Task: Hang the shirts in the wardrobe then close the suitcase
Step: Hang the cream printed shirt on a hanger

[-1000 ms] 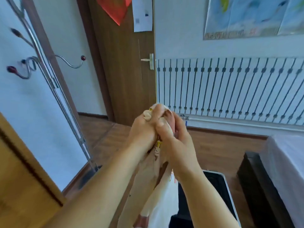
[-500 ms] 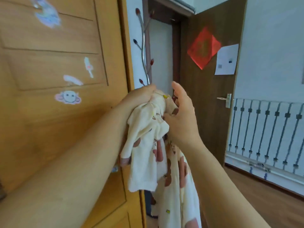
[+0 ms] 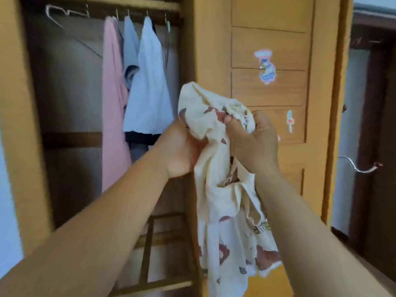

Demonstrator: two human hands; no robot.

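In the head view you are now facing the open wardrobe [image 3: 70, 116], having turned away from the door and radiator. Your left hand [image 3: 182, 151] and right hand [image 3: 250, 142] are both gripping the bunched cream shirt [image 3: 216, 168] at its top, near you; a free hanger [image 3: 64, 16] is waiting far left on the rail, so hanging looks next.

Shirt [image 3: 216, 168] before wardrobe [image 3: 205, 39]; 3 garments [image 3: 147, 86] hang inside left; stickered door [image 3: 267, 86] right.
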